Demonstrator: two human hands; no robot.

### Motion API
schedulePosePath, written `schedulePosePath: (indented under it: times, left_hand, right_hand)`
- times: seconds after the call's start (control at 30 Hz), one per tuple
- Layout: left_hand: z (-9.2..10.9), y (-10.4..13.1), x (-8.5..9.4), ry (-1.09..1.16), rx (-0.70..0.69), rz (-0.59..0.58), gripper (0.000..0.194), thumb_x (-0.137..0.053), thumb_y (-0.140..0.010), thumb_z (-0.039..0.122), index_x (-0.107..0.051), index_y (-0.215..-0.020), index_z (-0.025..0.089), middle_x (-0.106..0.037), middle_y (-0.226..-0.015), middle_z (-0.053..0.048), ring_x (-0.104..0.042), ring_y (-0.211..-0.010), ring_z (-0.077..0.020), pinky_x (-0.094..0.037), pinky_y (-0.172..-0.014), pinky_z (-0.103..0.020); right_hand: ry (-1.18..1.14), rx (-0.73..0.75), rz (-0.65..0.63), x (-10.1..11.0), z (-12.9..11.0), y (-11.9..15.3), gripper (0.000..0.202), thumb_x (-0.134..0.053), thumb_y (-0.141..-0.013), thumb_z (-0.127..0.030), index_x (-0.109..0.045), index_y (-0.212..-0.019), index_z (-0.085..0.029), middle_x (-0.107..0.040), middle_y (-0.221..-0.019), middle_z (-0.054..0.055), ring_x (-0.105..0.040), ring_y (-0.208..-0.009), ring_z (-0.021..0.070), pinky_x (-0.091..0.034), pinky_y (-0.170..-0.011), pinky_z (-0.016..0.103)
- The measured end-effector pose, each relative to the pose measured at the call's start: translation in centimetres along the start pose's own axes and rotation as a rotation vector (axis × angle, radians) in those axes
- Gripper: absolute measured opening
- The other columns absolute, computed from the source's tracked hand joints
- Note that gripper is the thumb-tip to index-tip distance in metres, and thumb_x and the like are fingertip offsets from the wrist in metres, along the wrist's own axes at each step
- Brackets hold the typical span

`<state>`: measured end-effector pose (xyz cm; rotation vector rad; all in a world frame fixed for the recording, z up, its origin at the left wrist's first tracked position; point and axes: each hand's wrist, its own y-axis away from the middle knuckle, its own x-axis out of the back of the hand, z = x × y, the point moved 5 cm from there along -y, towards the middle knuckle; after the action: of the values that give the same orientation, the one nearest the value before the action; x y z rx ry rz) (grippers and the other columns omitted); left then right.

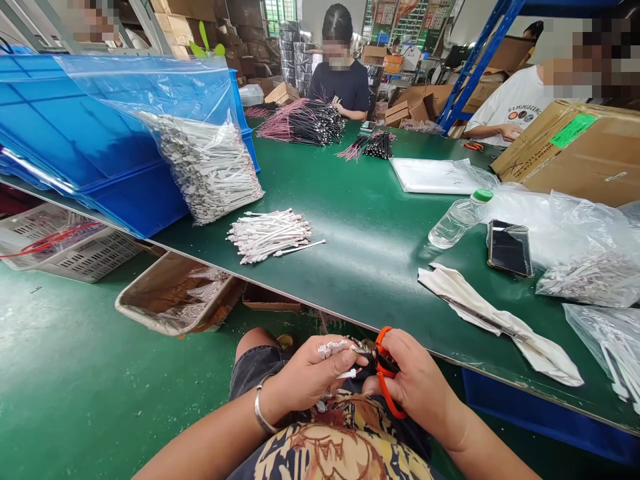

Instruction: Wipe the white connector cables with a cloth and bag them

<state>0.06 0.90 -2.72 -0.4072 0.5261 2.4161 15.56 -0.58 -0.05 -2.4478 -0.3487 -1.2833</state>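
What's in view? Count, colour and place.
Held pliers: one, orange-handled, right hand
Connectors: several, white, left hand
Cable pile: one, white, centre
Cable bags: three, clear, both sides
Bins: several, blue, left
Wire heaps: several, black-pink, far side
Bottle: one, clear, right
Near phone: one, black, right
Cloth: one, white, right
Slim tool: one, grey, on cloth
Baskets: two, pale, lower left
Cartons: several, brown, right, background
People: several, varied clothing, background
Table: one, green, centre
Left hand, right hand: one each, bare, front

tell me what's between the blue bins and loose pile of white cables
A clear bag of white cables stands between the blue bins and the loose pile, in the head view.
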Motion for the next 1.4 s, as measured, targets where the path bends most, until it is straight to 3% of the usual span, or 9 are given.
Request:
schedulePosePath:
  times: [0.47,0.97,1.4]
  left_hand:
    - [0.5,-0.1,0.5,-0.062,-0.026,0.005,0.032,-0.055,-0.083,0.042,-0.066,-0.086,0.012,-0.038,-0.052,0.005,-0.031,-0.045,-0.0038,-0.02,-0.043,-0.019]
    - [1.7,2.4,2.5,-0.153,-0.058,0.114,0.034,-0.052,-0.085,0.043,-0.065,-0.085,0.012,-0.039,-0.053,0.004,-0.033,-0.046,-0.0044,-0.021,-0.045,-0.019]
    - [1.8,2.5,3.0,-0.179,-0.041,0.119,0.039,-0.051,-0.084,0.047,-0.065,-0.088,0.011,-0.04,-0.052,0.005,-0.033,-0.046,-0.005,-0.021,-0.045,-0.019]
  right_hand:
    - [-0.008,0.051,0.004,0.5,0.1,-0.9,0.031,-0.063,-0.076,-0.042,-0.043,-0.07,-0.02,-0.046,-0.067,-0.001,-0.041,-0.062,0.0139,-0.034,-0.056,0.025]
    - [-0.114,0.098,-0.048,-2.2,-1.5,-2.8,0.037,-0.06,-0.077,-0.048,-0.037,-0.064,-0.021,-0.042,-0.063,-0.003,-0.038,-0.059,0.0127,-0.031,-0.054,0.024]
    - [-0.09,0.111,-0.039,-2.9,-1.4,-3.2,0.038,-0.06,-0.077,-0.045,-0.037,-0.061,-0.021,-0.041,-0.061,-0.003,-0.037,-0.057,0.0121,-0.031,-0.053,0.023]
